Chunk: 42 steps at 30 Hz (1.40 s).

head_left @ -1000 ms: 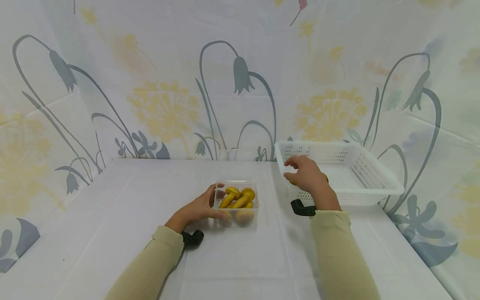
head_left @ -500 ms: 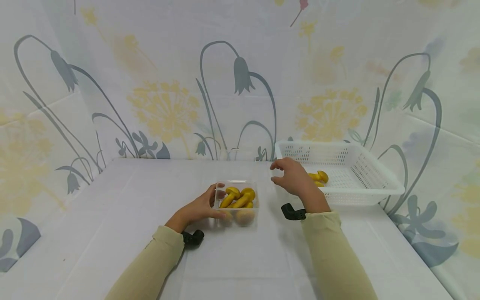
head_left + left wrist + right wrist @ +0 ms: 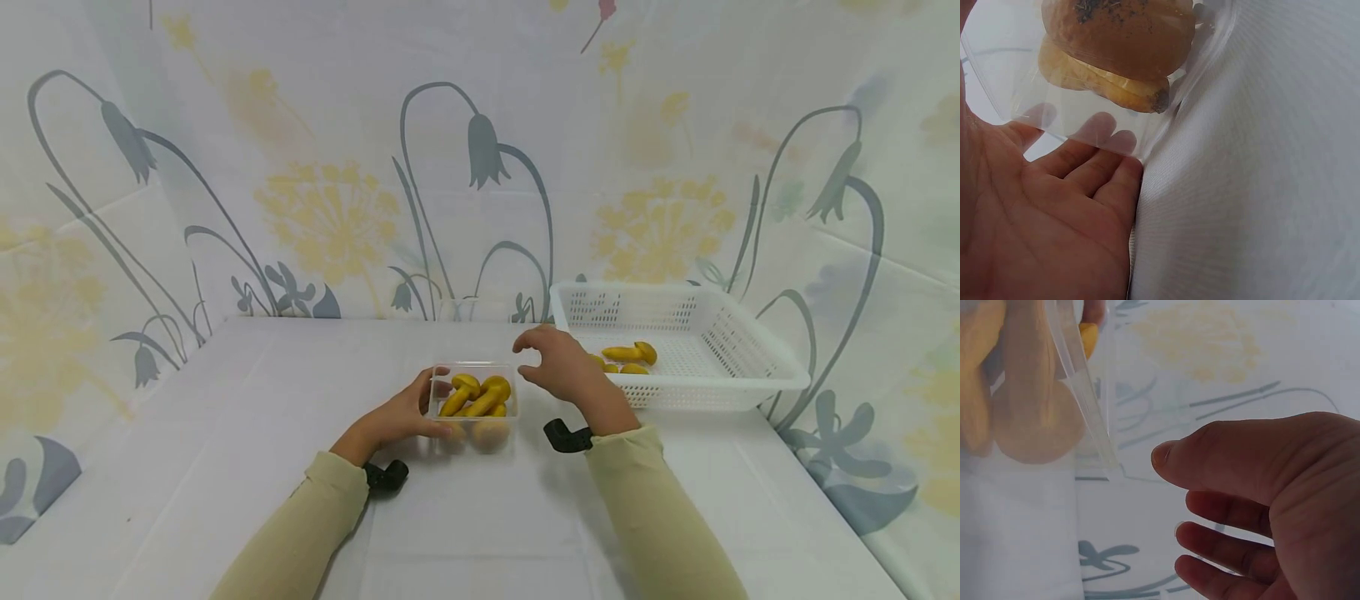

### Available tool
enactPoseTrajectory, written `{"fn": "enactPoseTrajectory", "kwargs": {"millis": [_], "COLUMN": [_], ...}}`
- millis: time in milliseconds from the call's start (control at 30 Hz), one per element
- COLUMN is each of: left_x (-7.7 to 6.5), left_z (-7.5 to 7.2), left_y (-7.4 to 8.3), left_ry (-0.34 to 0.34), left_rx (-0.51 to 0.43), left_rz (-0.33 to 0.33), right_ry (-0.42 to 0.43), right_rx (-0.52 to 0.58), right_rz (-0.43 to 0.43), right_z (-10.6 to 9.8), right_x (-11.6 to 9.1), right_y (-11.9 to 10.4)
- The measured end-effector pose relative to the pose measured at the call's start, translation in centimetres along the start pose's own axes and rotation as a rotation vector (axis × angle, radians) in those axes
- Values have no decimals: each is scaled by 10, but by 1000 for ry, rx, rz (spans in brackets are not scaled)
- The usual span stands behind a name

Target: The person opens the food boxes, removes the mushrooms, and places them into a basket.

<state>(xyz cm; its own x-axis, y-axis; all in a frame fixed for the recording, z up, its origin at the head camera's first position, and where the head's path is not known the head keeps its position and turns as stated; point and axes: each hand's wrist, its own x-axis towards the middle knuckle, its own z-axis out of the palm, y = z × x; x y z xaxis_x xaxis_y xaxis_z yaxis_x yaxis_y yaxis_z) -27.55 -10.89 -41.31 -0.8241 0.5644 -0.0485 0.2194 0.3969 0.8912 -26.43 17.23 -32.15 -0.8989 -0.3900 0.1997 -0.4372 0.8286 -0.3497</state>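
Note:
A clear plastic box of yellow mushrooms stands on the white table. My left hand holds it by its left side, thumb at the front and fingers round the back. Through the box's wall in the left wrist view, a brownish mushroom cap with dark specks shows above my fingertips. My right hand hovers just right of the box, thumb and fingers apart, holding nothing. In the right wrist view, the box's edge lies beyond my right thumb.
A white perforated basket stands at the back right, with several yellow mushrooms lying in its left part. Another clear container is faintly visible at the table's far edge. A flower-printed cloth hangs behind the table.
My right hand has moved left, from over the basket to beside the box, uncovering the mushrooms in the basket. The left hand and the box have stayed still.

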Motion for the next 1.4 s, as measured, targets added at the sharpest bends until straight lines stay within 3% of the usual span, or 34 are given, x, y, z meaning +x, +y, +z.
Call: {"fn": "enactPoseTrajectory", "kwargs": {"millis": [467,933,1400], "left_x": [-1,1,0], "left_z": [1,0,0], "left_y": [-1,-2,-3], "left_ry": [-1,-3,-4], "left_rx": [-26,-28,-29], "left_rz": [28,6,8], "right_ry": [-55,-132,-154], "right_rx": [1,10,18], "right_rz": [-152,-174,-272], "right_z": [18,33,42], "right_x": [3,4,7], "right_y": [-18,-33,-35]}}
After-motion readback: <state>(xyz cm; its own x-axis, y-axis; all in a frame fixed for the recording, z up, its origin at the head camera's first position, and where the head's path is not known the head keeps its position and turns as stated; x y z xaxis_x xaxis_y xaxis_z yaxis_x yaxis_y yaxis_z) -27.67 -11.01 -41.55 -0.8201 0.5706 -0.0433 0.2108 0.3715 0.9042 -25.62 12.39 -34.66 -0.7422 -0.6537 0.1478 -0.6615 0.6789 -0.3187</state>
